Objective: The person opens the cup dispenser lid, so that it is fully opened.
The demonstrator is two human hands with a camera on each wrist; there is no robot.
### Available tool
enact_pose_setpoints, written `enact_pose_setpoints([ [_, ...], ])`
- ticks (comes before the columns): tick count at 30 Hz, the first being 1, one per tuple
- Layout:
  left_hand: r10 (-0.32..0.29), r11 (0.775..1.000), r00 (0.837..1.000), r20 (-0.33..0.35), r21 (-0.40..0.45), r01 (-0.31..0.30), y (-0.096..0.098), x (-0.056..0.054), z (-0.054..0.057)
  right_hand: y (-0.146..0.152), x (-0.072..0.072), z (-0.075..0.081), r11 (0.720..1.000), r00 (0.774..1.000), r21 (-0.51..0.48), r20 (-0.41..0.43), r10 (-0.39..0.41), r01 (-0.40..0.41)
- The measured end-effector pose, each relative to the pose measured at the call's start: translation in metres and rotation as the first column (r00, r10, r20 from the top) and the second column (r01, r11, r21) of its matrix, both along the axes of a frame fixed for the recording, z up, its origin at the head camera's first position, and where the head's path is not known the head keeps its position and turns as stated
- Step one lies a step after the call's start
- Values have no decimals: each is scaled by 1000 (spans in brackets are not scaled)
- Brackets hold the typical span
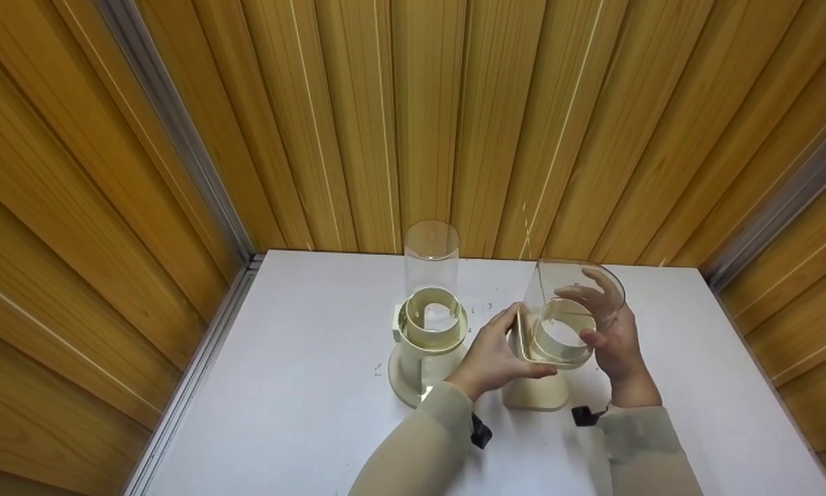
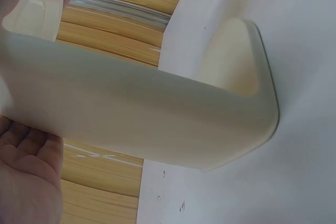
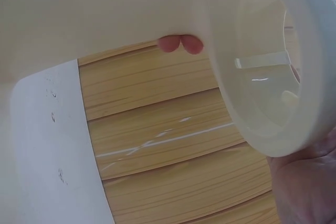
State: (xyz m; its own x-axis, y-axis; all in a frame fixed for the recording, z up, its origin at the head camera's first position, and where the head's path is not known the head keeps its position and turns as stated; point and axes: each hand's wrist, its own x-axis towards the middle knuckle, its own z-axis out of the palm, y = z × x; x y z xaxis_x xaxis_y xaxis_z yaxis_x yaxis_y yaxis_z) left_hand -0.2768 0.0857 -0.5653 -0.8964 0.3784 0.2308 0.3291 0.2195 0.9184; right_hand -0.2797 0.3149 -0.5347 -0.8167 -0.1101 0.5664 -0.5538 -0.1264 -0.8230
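My left hand (image 1: pixel 495 355) grips the upper part of a tall cream plastic stand (image 2: pixel 142 108). Its fingertips (image 3: pixel 181 44) show past the stand's edge in the right wrist view. A round cream ring (image 3: pixel 252 77) juts from the top of this stand, and the foot (image 1: pixel 537 393) is on the table. Around that ring curls my right hand (image 1: pixel 619 337), with the thumb at the near side and several fingers seen through a clear container (image 1: pixel 547 282) at the top. How the container joins the ring cannot be told.
Left of my hands stands a second cream holder (image 1: pixel 409 375) with a round base and a clear cylinder (image 1: pixel 431 269) at its top. The white table (image 1: pixel 302 358) has small dark marks. Wood-patterned walls (image 1: pixel 419 124) enclose its back and sides.
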Motion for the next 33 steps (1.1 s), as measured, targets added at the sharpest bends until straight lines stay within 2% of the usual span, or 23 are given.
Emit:
enact_pose_setpoints([
  [6, -15, 1000, 1000, -8, 9, 15, 0, 0, -2, 1, -1, 2, 999, 997, -15, -50, 51, -52],
  [14, 4, 1000, 1000, 16, -10, -4, 2, 1, -1, 5, -1, 5, 992, 992, -44, 7, 122, -122],
  [21, -1, 1000, 1000, 13, -16, 1, 0, 0, 0, 8, 3, 6, 990, 991, 53, 48, 129, -131],
  [25, -9, 999, 1000, 0, -42, 9, 0, -1, 2, 13, 5, 7, 984, 986, 74, 56, 156, -160],
  [33, -9, 999, 1000, -2, -51, 9, 0, -1, 3, 16, 6, 16, 976, 988, 159, 72, 137, -147],
])
